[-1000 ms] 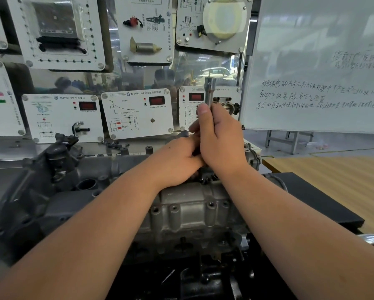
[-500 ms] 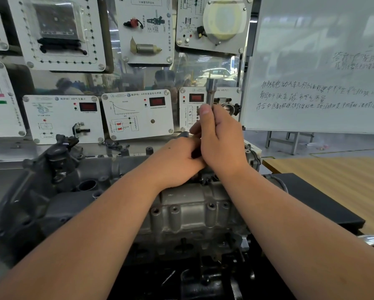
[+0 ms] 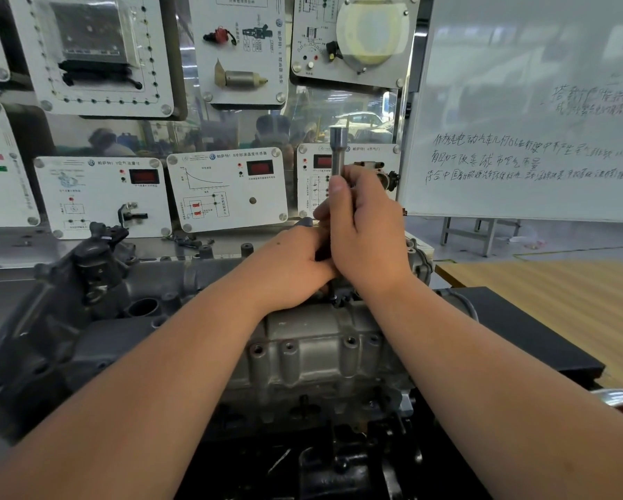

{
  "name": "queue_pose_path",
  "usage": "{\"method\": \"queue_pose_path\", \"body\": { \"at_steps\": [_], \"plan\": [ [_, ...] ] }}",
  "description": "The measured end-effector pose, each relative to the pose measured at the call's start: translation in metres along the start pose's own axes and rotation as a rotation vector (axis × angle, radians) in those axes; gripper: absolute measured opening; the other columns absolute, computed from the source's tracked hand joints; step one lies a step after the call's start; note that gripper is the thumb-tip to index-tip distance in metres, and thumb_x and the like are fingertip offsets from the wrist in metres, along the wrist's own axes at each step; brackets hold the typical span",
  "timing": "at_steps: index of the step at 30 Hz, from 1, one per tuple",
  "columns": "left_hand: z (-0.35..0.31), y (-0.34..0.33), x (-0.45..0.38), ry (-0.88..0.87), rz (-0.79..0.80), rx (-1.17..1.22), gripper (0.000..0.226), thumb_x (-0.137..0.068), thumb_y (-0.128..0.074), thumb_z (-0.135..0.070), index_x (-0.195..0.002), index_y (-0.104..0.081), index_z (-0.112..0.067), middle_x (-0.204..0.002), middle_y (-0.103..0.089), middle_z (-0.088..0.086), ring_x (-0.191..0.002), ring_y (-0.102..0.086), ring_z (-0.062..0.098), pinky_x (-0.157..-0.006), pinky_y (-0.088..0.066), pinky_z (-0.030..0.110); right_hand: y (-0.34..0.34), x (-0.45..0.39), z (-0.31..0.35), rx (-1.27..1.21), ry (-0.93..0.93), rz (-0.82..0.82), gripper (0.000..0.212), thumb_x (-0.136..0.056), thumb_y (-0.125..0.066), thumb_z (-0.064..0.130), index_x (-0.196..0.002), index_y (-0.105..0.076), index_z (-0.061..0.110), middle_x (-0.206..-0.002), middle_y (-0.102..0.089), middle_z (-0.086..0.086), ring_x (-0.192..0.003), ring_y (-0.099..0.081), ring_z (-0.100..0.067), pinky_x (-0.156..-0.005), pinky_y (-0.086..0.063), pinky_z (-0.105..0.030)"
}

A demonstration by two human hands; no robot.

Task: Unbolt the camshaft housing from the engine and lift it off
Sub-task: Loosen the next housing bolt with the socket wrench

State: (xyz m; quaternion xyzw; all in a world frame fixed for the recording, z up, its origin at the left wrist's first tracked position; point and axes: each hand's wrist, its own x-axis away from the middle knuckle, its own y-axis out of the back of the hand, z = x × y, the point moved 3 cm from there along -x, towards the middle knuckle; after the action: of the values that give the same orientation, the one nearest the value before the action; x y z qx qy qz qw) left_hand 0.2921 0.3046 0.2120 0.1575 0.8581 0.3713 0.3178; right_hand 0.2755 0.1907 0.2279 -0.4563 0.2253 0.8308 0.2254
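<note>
Camshaft housing [image 3: 313, 351] sits nearest me, a pale cast-metal cover bolted along the top of the dark engine [image 3: 68, 319], straight under my two forearms, its row of bolt bosses facing me. Just past it, over the housing's far edge, my left hand [image 3: 288, 272] is curled down against the metal beside my other hand; I cannot tell what its fingers have hold of, since they are hidden behind the knuckles. My right hand [image 3: 367, 232] touches it, clenched round an upright steel socket tool [image 3: 337, 149], thumb pressed along the shaft, the tool's round head standing clear above my fist. To my right a black mat [image 3: 519, 330] lies on a wooden table [image 3: 555, 290]. Behind the engine stand white trainer panels [image 3: 227, 189] with red displays, and further right a whiteboard [image 3: 526, 102] with handwriting.
</note>
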Motion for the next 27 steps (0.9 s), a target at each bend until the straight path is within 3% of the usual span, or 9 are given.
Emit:
{"method": "queue_pose_path", "body": {
  "at_steps": [2, 5, 8, 12, 15, 18, 20, 23, 27],
  "plan": [
    [-0.0014, 0.0008, 0.0011, 0.001, 0.009, 0.018, 0.027, -0.094, -0.062, -0.022, -0.087, -0.055, -0.048, -0.079, -0.072, -0.017, -0.069, -0.070, 0.000, -0.052, -0.051, 0.015, 0.0002, 0.0001, 0.0006, -0.040, -0.012, 0.018, 0.026, -0.102, -0.055, 0.036, -0.119, -0.056, 0.017, -0.073, -0.068, 0.012, -0.073, -0.067, -0.006, -0.066, -0.054, -0.029],
    [-0.0028, 0.0019, 0.0023, 0.001, 0.008, 0.030, 0.028, -0.093, -0.065, -0.021, -0.087, -0.054, -0.046, -0.073, -0.069, -0.028, -0.061, -0.069, -0.002, -0.044, -0.042, 0.008, 0.0000, 0.0009, 0.0011, -0.036, -0.016, 0.032, 0.021, -0.098, -0.062, 0.038, -0.106, -0.053, 0.020, -0.076, -0.070, -0.001, -0.072, -0.068, -0.015, -0.068, -0.055, -0.041],
    [-0.0029, 0.0016, 0.0015, -0.031, -0.022, -0.019, 0.027, -0.094, -0.063, -0.023, -0.085, -0.052, -0.046, -0.073, -0.070, -0.010, -0.065, -0.065, -0.003, -0.052, -0.045, 0.018, -0.0012, 0.0007, 0.0012, -0.016, 0.001, 0.015, 0.029, -0.103, -0.051, 0.033, -0.092, -0.057, 0.007, -0.074, -0.070, -0.002, -0.069, -0.064, -0.013, -0.066, -0.051, -0.038],
    [-0.0027, 0.0000, 0.0004, -0.034, 0.010, -0.036, 0.027, -0.096, -0.057, -0.020, -0.085, -0.051, -0.044, -0.083, -0.068, -0.008, -0.074, -0.062, 0.001, -0.066, -0.052, 0.033, -0.0021, 0.0005, 0.0003, -0.025, -0.005, 0.026, 0.039, -0.104, -0.042, 0.032, -0.087, -0.058, 0.001, -0.073, -0.069, 0.000, -0.066, -0.061, -0.011, -0.063, -0.048, -0.034],
    [-0.0014, 0.0003, -0.0010, -0.026, 0.005, -0.055, 0.019, -0.095, -0.058, -0.022, -0.093, -0.054, -0.040, -0.082, -0.068, -0.008, -0.068, -0.065, 0.002, -0.063, -0.052, 0.031, -0.0022, 0.0009, 0.0009, -0.026, 0.004, 0.051, 0.031, -0.104, -0.047, 0.036, -0.095, -0.057, 0.008, -0.074, -0.069, 0.002, -0.069, -0.065, -0.014, -0.065, -0.052, -0.039],
    [-0.0017, -0.0001, -0.0009, -0.030, 0.009, -0.069, 0.018, -0.096, -0.060, -0.024, -0.093, -0.056, -0.041, -0.080, -0.070, -0.008, -0.068, -0.067, 0.004, -0.062, -0.053, 0.028, -0.0009, 0.0009, 0.0009, -0.029, -0.015, 0.036, 0.023, -0.098, -0.060, 0.043, -0.108, -0.048, 0.025, -0.079, -0.067, 0.009, -0.074, -0.065, -0.006, -0.066, -0.054, -0.031],
    [-0.0027, 0.0009, 0.0005, -0.030, 0.000, -0.066, 0.023, -0.094, -0.062, -0.026, -0.084, -0.053, -0.044, -0.075, -0.069, -0.010, -0.067, -0.066, 0.001, -0.057, -0.047, 0.023, 0.0005, 0.0006, 0.0017, -0.015, 0.002, 0.009, 0.021, -0.099, -0.061, 0.039, -0.102, -0.050, 0.022, -0.078, -0.064, 0.007, -0.072, -0.061, -0.008, -0.064, -0.051, -0.032],
    [-0.0039, 0.0014, 0.0019, -0.026, -0.010, -0.042, 0.026, -0.093, -0.061, -0.023, -0.077, -0.052, -0.041, -0.064, -0.064, -0.017, -0.058, -0.059, -0.001, -0.054, -0.041, 0.028, 0.0001, 0.0009, 0.0045, -0.034, 0.024, 0.006, 0.030, -0.103, -0.051, 0.033, -0.095, -0.056, 0.004, -0.078, -0.066, -0.009, -0.073, -0.062, -0.020, -0.066, -0.046, -0.040],
    [-0.0037, -0.0003, 0.0014, -0.017, 0.019, -0.004, 0.022, -0.096, -0.058, -0.022, -0.084, -0.056, -0.040, -0.075, -0.070, -0.004, -0.064, -0.063, 0.002, -0.060, -0.047, 0.029, -0.0011, 0.0003, 0.0025, -0.038, 0.017, 0.017, 0.040, -0.103, -0.041, 0.032, -0.088, -0.057, 0.000, -0.072, -0.065, -0.007, -0.068, -0.059, -0.019, -0.065, -0.046, -0.040]
  ]
}}
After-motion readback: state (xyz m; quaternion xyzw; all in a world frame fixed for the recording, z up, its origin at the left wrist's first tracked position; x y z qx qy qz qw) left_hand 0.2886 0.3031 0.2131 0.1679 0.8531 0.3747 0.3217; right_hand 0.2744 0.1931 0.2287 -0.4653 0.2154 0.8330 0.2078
